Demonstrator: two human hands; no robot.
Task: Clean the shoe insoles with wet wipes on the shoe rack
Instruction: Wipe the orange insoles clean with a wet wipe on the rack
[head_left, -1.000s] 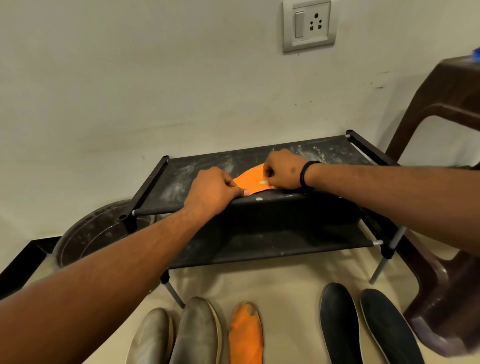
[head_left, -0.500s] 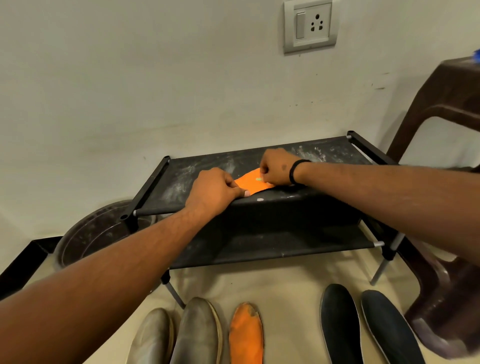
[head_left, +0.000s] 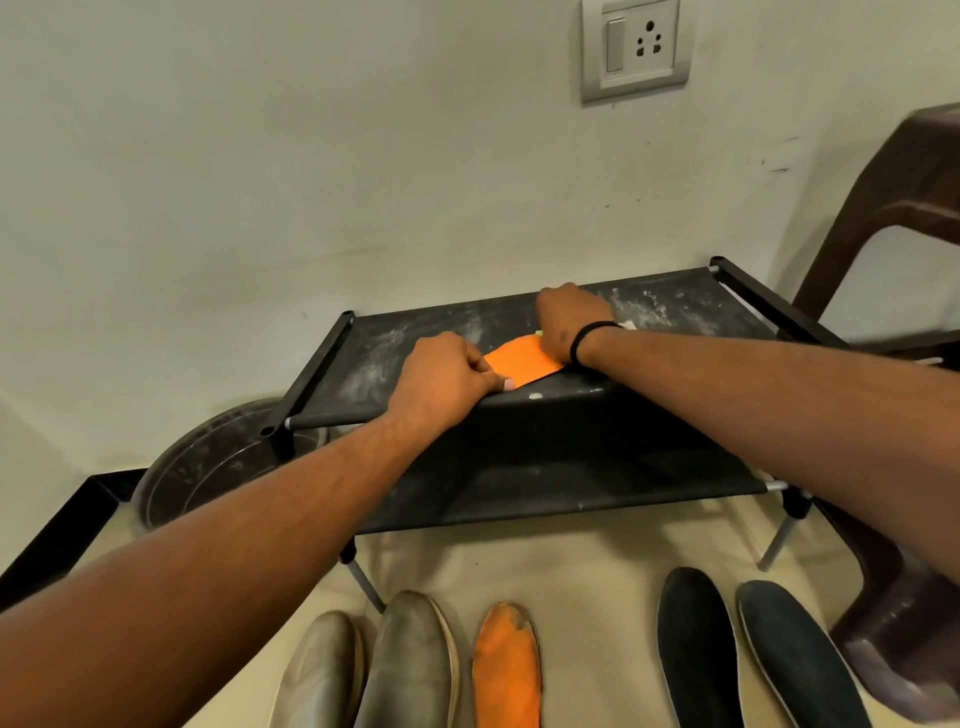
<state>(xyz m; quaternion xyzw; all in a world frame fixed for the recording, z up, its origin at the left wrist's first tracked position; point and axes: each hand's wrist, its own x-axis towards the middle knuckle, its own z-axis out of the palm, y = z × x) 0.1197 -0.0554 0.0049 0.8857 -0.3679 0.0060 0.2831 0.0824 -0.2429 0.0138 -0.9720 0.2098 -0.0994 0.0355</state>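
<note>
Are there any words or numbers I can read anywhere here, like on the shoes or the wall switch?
No words or numbers can be read in this picture.
wall switch and socket: plain, no markings that read.
orange insole on the shoe rack: plain where it shows.
shoes and insoles on the floor: no label that can be seen.
black wristband: plain.

Right hand (head_left: 571, 319) farther up the orange insole (head_left: 522, 364) — away from left.

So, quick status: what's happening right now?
Left hand pins orange insole on shoe rack. Right hand wipes its far end. Nothing in the way.
</note>
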